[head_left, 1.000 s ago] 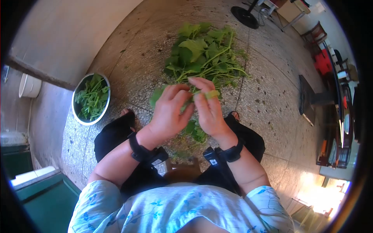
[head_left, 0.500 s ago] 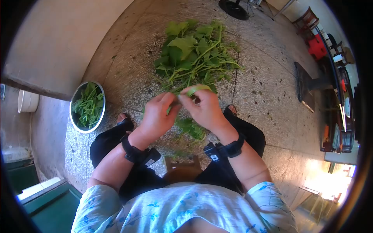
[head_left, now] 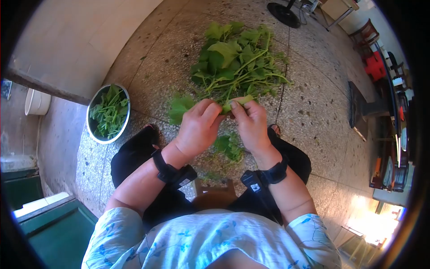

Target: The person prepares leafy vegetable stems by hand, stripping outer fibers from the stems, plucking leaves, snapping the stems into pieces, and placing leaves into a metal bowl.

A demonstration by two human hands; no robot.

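Observation:
My left hand [head_left: 199, 126] is closed on a green stem, with a broad green leaf [head_left: 180, 109] sticking out to its left. Fingers pinched, my right hand [head_left: 252, 126] holds the pale green end of the stem [head_left: 237, 103] close beside the left. Beyond both hands a large heap of leafy greens [head_left: 237, 58] lies on the speckled floor. A smaller bunch of greens [head_left: 229, 147] is on the floor below my hands, between my legs. At the left, a metal-rimmed bowl [head_left: 128, 117] holds cut greens [head_left: 109, 113].
A white bucket [head_left: 37, 102] stands at the far left by the wall. Part of a wooden stool [head_left: 216, 188] shows beneath me. A round black stand base [head_left: 284, 15] is at the top. Chairs and a dark table [head_left: 358, 112] line the right side.
The camera view has shifted slightly. My hands have changed their grip on the stem, and the leaf at the left shows again after being mostly hidden half a second ago.

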